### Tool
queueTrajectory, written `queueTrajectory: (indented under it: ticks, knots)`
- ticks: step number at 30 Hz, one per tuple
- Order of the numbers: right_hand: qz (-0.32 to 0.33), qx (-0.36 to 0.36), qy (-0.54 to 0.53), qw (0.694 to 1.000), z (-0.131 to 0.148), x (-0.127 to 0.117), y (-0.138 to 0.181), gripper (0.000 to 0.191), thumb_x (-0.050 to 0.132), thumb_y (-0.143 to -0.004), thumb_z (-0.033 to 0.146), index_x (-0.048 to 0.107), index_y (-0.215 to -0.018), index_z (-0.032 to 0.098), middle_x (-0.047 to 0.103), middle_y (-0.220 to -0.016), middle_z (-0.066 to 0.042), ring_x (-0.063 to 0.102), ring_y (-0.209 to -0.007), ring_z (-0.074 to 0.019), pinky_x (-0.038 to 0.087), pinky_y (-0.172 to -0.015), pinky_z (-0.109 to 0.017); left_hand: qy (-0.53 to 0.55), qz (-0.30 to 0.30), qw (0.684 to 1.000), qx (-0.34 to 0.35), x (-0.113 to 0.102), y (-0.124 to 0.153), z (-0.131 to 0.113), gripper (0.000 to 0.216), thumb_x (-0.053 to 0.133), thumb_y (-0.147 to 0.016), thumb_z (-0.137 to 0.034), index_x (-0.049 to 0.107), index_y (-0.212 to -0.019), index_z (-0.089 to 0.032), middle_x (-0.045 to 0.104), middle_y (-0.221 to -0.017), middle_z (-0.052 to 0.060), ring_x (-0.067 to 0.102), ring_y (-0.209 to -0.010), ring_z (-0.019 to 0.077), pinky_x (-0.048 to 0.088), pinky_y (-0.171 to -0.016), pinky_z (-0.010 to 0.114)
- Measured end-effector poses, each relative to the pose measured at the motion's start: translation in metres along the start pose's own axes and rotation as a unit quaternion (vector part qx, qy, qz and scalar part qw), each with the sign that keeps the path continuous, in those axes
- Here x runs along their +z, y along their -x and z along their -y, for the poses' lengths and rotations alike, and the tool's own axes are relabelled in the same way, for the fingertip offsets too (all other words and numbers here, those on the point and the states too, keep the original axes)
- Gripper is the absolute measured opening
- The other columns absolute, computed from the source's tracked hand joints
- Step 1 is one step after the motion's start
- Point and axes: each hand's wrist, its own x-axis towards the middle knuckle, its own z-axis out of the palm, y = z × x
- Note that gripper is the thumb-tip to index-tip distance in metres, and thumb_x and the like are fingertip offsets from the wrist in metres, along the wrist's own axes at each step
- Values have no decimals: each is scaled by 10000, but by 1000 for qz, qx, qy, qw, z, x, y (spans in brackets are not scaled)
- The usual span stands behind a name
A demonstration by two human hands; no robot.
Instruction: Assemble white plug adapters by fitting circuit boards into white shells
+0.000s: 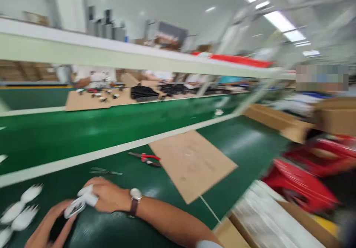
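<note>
At the lower left, my left hand point(51, 224) pinches a small white plastic part point(75, 207) between thumb and fingers. My right hand point(109, 195) comes in from the right, its fingers closed at the part's upper end, with white wraps point(89, 195) that look like tape or finger covers on them. A wristwatch point(135, 195) sits on that wrist. Beside my left hand lie several similar white pieces point(25, 217) with toothed ends. Thin metal tweezers point(104, 171) rest just beyond my right hand. Blur hides the finer detail of the part.
Red-handled pliers point(146, 158) lie beside a cardboard sheet point(194, 164) on the green bench. A green conveyor belt point(116, 123) runs behind a pale rail. Overhead is a long shelf point(139, 56). Boxes with white packing point(274, 214) and red bins point(300, 185) stand right. People work opposite.
</note>
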Motion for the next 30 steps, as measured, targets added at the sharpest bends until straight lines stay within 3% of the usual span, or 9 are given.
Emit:
queueTrajectory:
  ticks: [3,6,13,17,19,22,24,27,30]
  knots:
    - [-50,-33,-13,998,-1,-1,6,285,467,-1082,246,681,-1254,172,717,-1186,-126,663,-1132,-229,529,-1039,-396,56,53,994,-73,-24,22,15,427,839,-821,-438,722,-1222,-352,771,-1217,2,741,-1118,304,605,-998,380]
    - [-53,-61,-45,996,0,-6,10,317,424,-1105,247,619,-1352,216,677,-1235,-114,633,-1147,-227,532,-1033,-429,106,60,989,-84,-28,23,21,518,894,-781,-339,721,-1269,-317,755,-1276,53,727,-1162,302,562,-1062,370]
    - [-41,-61,-49,996,3,-7,13,330,403,-1105,223,577,-1385,242,647,-1256,-113,613,-1140,-242,544,-1006,-456,129,88,987,46,-27,18,11,298,790,-893,-216,806,-1172,-322,750,-1274,90,702,-1180,291,532,-1079,386]
    - [-46,-65,-51,995,4,-8,11,307,400,-1107,228,578,-1356,229,651,-1243,-113,619,-1109,-241,552,-976,-447,205,105,973,-21,-23,14,6,177,801,-896,-257,844,-1061,-304,761,-1209,104,716,-1054,267,574,-976,354]
    - [-41,-65,-46,996,6,-9,11,298,396,-1109,232,586,-1338,221,652,-1230,-114,620,-1106,-241,553,-975,-443,305,89,941,-119,-21,11,2,169,840,-873,-313,832,-1031,-253,769,-1117,104,723,-972,247,609,-893,337]
    - [-41,-65,-32,997,9,-10,11,296,389,-1115,241,600,-1323,230,657,-1201,-106,622,-1098,-240,556,-969,-438,476,86,836,-258,-21,7,-7,271,842,-885,-371,777,-1081,-195,760,-977,77,732,-840,197,642,-775,297]
    - [-47,-66,-23,996,11,-10,10,297,391,-1120,254,600,-1329,235,661,-1195,-106,625,-1092,-241,555,-970,-442,542,82,779,-303,-22,5,-12,300,846,-891,-359,760,-1104,-166,757,-960,70,735,-801,164,651,-766,264]
    - [-51,-72,-12,996,11,-9,10,299,394,-1124,266,598,-1340,232,664,-1196,-111,626,-1100,-246,550,-985,-455,573,54,745,-336,-24,3,-15,330,883,-861,-312,762,-1105,-126,765,-967,81,746,-803,142,654,-787,217]
    - [-54,-76,-6,996,10,-8,10,296,401,-1124,272,604,-1336,233,666,-1190,-110,630,-1101,-248,550,-987,-460,575,36,738,-353,-25,1,-12,320,885,-859,-277,764,-1106,-114,773,-951,83,765,-812,149,664,-810,212]
